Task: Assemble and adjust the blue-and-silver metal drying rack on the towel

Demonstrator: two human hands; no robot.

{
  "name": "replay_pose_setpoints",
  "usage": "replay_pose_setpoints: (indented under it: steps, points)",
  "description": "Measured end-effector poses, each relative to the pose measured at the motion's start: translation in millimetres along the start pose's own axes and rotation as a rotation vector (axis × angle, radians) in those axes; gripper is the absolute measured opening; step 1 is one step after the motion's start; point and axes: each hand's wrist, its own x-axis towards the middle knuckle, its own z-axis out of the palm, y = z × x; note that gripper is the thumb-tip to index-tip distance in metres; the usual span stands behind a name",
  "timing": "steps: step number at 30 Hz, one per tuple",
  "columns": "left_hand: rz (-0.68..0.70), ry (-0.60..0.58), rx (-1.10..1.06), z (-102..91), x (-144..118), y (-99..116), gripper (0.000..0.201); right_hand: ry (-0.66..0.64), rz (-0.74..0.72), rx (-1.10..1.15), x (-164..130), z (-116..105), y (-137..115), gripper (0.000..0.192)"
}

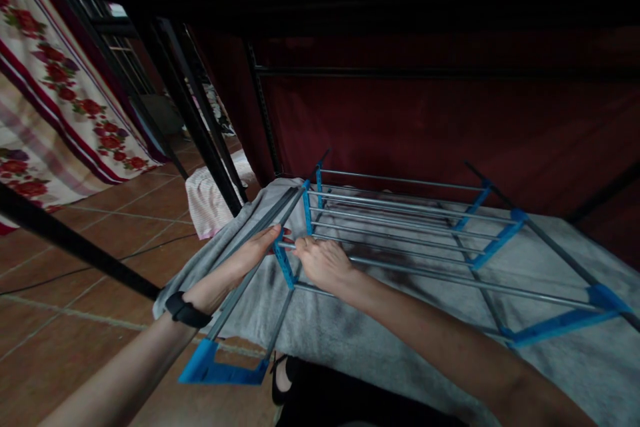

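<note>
A rack of grey metal tubes and blue plastic brackets lies across a grey blanket [400,340]. My left hand [257,247], with a black band on the wrist, grips a blue bracket [286,270] on the rack's left post; its fingertips are partly hidden behind the bracket. Close beside it, my right hand [323,260] is closed around the left end of a metal rod [440,275], where the rod meets that bracket. Several more rods run across to blue brackets [565,323] on the right. A blue end piece [225,370] sits at the lower left of the frame.
Loose grey tubes [273,210] lie on the blanket left of the rack. Black metal posts [187,113] and a dark overhead frame surround the bed. Floral cloth [65,87] hangs at left over the tiled floor [100,327], which a dark cable crosses. A dark red curtain [425,127] stands behind.
</note>
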Motion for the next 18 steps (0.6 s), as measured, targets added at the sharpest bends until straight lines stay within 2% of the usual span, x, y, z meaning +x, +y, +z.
replay_pose_setpoints:
  steps: [5,12,18]
  points:
    - [-0.015,0.015,0.028,2.2,-3.1,8.4,0.072,-0.003,0.002,0.01,1.3,-0.5,0.5,0.041]
    - [0.029,0.016,0.026,-0.6,0.1,0.9,0.069,-0.047,0.027,0.06,4.1,-2.6,1.2,0.04]
    - [0.042,-0.012,0.005,3.0,-4.2,6.0,0.065,-0.071,0.037,0.092,4.1,-6.8,2.3,0.041]
